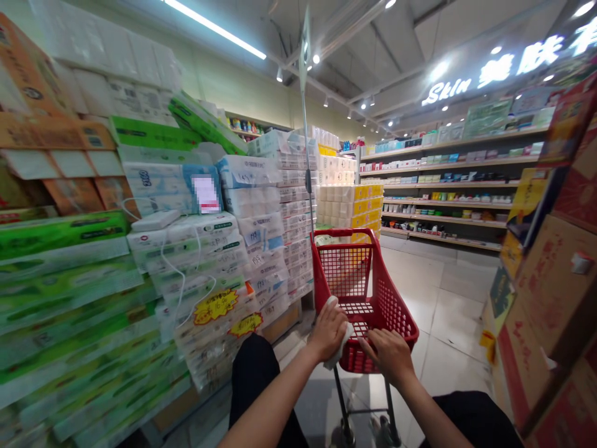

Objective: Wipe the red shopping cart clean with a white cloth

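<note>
A small red shopping cart with a mesh basket stands right in front of me on the tiled floor. My left hand presses a white cloth against the near left rim of the basket, fingers closed over it. My right hand rests on the near rim beside it, fingers curled over the edge. A thin metal pole rises from the cart's left side. The basket looks empty.
Tall stacks of tissue and toilet-paper packs with yellow price tags line the left. Cardboard boxes crowd the right. Shelves of skin-care goods run along the far right under a lit sign. Tiled aisle floor extends ahead.
</note>
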`<action>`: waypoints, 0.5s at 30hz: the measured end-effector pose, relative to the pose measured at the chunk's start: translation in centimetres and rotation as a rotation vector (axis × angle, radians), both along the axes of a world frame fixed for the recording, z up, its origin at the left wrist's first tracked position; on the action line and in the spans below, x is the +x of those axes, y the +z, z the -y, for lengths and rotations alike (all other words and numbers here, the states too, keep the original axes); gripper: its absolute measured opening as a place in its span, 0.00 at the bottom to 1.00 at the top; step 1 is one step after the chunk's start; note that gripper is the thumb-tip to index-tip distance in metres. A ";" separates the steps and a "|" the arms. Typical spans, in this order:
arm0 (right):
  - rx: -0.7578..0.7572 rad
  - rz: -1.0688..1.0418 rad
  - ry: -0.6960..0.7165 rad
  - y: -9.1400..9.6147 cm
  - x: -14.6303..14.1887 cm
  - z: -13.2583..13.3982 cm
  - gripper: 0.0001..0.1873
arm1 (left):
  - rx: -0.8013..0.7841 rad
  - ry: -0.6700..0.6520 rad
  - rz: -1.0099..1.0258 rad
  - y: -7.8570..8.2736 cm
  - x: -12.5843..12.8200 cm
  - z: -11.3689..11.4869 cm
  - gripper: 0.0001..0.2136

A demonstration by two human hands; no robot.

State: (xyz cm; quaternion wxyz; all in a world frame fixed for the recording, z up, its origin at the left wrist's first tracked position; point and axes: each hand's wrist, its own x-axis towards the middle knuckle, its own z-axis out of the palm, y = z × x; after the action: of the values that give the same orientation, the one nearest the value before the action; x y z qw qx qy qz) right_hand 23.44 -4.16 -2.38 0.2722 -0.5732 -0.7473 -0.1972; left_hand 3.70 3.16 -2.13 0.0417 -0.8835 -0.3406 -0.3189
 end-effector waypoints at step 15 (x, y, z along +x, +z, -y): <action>-0.032 -0.032 0.078 0.2 0.2 0.3 0.22 | -0.013 -0.185 -0.147 1.3 -1.9 -1.5 0.14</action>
State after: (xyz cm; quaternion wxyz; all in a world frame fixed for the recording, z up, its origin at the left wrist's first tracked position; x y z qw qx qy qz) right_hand 23.68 -4.43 -2.18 0.2825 -0.5509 -0.7677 -0.1651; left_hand 1.80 4.64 -0.81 0.0311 -0.9324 -0.2554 -0.2537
